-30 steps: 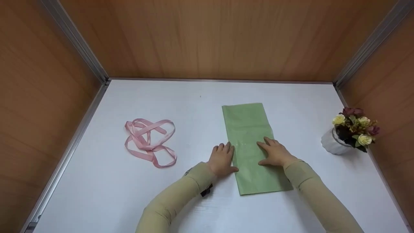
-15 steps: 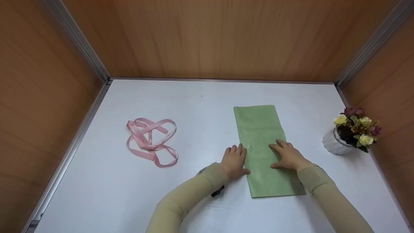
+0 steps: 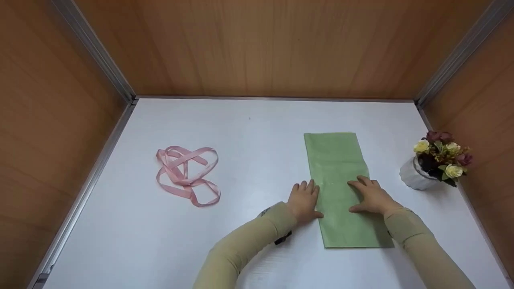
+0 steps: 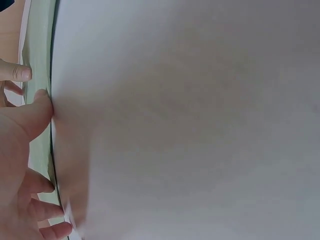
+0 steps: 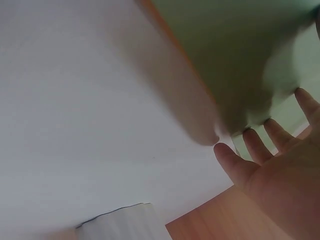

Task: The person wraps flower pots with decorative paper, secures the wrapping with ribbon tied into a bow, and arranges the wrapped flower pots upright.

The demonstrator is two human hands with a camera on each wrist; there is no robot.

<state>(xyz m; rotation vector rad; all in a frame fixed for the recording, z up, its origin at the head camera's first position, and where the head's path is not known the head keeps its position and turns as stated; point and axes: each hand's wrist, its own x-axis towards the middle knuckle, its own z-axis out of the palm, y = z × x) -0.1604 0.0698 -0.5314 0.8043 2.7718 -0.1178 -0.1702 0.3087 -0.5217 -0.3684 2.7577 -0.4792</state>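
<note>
A flat green paper bag (image 3: 335, 156), folded into a long rectangle, lies on the white table right of the middle. My left hand (image 3: 304, 202) is at its left edge, with the thumb reaching over the paper and the fingers along the side. Spread out on the right part of the bag, my right hand (image 3: 373, 197) touches it with the fingertips. In the left wrist view the left thumb (image 4: 37, 112) lies at the edge of the green paper (image 4: 37, 45). The right wrist view has the fingertips of the right hand (image 5: 285, 165) on the green surface (image 5: 225, 55).
A loosely looped pink ribbon (image 3: 186, 176) lies on the left of the table (image 3: 249, 140). At the right edge stands a white pot (image 3: 415, 176) with artificial flowers (image 3: 443, 156). Wooden panels (image 3: 257, 48) enclose the back and both sides.
Both hands have moved to the right together with the green paper bag, which has slid closer to the flower pot. The ribbon and pot have stayed in place.
</note>
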